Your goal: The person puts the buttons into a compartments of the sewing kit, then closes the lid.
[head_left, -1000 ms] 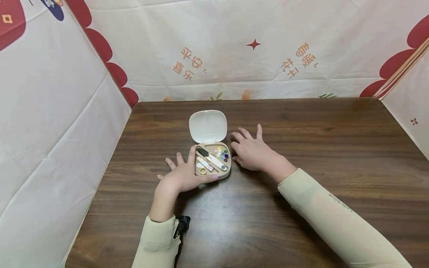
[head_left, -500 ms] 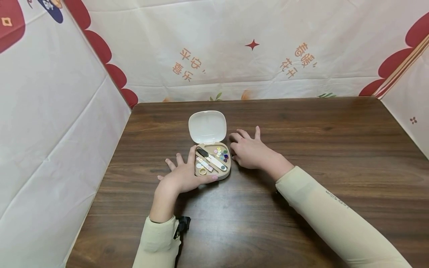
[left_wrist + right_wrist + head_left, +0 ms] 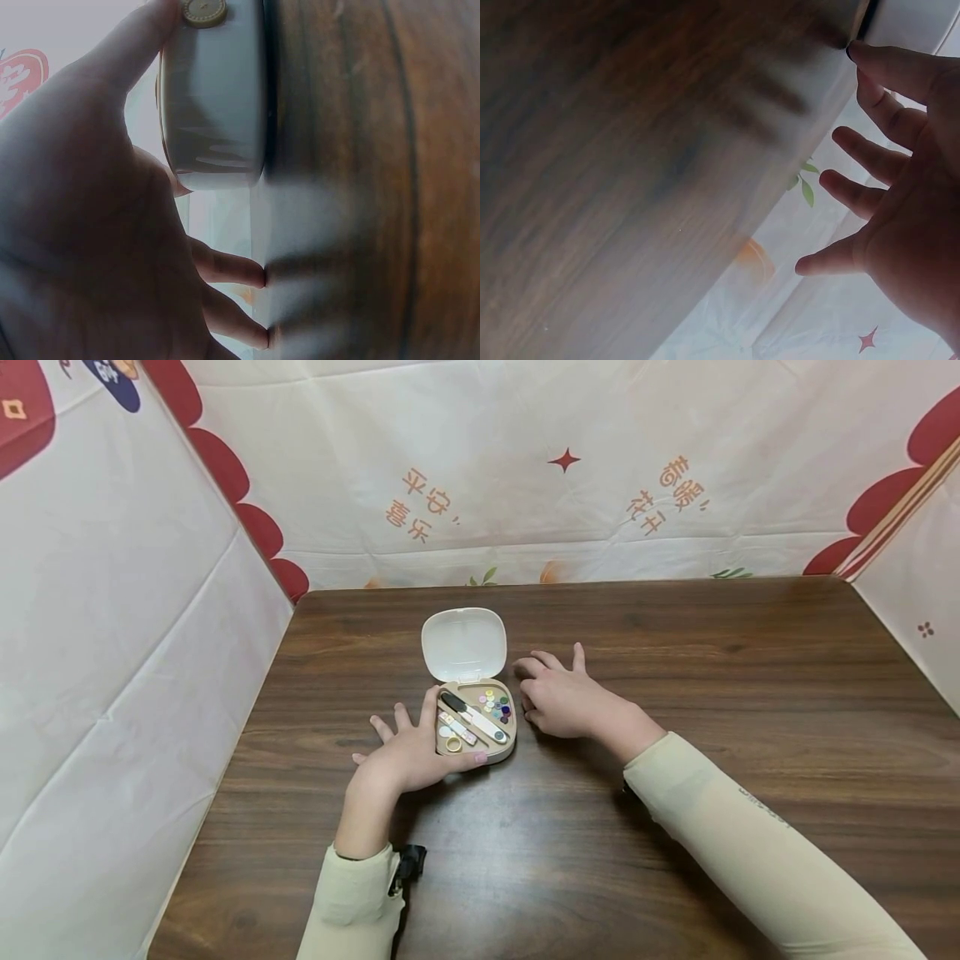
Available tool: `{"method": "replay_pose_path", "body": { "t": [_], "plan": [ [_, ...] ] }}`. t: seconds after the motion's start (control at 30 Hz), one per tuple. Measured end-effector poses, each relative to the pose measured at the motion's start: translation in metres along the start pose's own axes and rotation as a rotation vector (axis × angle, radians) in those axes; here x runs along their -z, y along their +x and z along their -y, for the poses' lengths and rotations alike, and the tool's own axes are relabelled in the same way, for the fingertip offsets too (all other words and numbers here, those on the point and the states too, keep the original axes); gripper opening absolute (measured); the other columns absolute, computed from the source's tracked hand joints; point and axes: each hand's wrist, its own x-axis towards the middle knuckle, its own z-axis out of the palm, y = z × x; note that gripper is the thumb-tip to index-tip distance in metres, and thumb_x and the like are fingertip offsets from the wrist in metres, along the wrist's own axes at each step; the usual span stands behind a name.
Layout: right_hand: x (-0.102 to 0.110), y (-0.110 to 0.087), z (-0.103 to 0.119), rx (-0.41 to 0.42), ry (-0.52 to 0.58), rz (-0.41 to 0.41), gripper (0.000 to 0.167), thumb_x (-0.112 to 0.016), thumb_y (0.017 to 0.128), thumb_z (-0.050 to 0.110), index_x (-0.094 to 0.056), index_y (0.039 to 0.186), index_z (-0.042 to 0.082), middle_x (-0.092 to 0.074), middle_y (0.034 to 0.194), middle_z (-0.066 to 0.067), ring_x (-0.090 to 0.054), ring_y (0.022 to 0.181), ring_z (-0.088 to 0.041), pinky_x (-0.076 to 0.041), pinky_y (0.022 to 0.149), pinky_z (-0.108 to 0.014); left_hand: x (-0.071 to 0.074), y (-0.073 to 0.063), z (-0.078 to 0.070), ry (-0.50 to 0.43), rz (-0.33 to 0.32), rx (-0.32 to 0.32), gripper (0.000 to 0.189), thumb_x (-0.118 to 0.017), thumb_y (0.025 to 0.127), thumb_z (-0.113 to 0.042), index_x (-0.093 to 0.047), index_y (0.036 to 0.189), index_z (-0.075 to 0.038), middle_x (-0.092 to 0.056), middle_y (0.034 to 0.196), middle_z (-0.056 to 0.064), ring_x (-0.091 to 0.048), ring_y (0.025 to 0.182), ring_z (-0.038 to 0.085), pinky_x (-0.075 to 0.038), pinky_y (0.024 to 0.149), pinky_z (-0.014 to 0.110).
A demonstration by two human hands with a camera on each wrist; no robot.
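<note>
On the table stands a sewing box with its white lid tipped back. Inside lie colored buttons, a white tool with a black end, a small patterned strip and a gold ring. My left hand frames the box's near left corner, thumb along the front and index finger along the left side; its other fingers spread over the table. Beside the box's right side is my right hand. Its thumb and index finger come close together low at the table; whether they pinch anything is hidden.
The brown wooden table carries the box near its middle. White printed cloth hangs behind its far edge, with more cloth on the left and right sides. A black wrist camera sits at the left sleeve.
My right hand shifts only slightly beside the box, its fingers stirring a little. The left hand and the box stay in place.
</note>
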Motion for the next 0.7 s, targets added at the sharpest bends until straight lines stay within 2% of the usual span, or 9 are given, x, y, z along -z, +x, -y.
{"method": "replay_pose_path", "body": {
  "t": [0.53, 0.7],
  "plan": [
    [-0.0011, -0.0034, -0.0011, 0.005, 0.005, -0.009, 0.019, -0.071, 0.097, 0.021, -0.061, 0.081, 0.022, -0.048, 0.163, -0.014, -0.034, 0.159, -0.039, -0.007, 0.115, -0.091, -0.0008, -0.0001, 0.0005, 0.002, -0.006, 0.0, 0.129, -0.067, 0.076, -0.091, 0.008, 0.17, -0.044, 0.002, 0.176, 0.032, 0.017, 0.159, 0.062, -0.004, 0.102, 0.099],
    [0.0005, -0.0045, -0.0007, 0.023, -0.003, -0.022, 0.02, -0.071, 0.098, 0.02, -0.061, 0.08, 0.022, -0.051, 0.161, -0.013, -0.041, 0.156, -0.036, -0.016, 0.118, -0.087, -0.0008, 0.0, 0.0005, -0.003, -0.009, 0.0, 0.129, -0.068, 0.076, -0.09, 0.008, 0.17, -0.044, 0.001, 0.176, 0.033, 0.017, 0.159, 0.062, -0.004, 0.102, 0.099]
  ]
}}
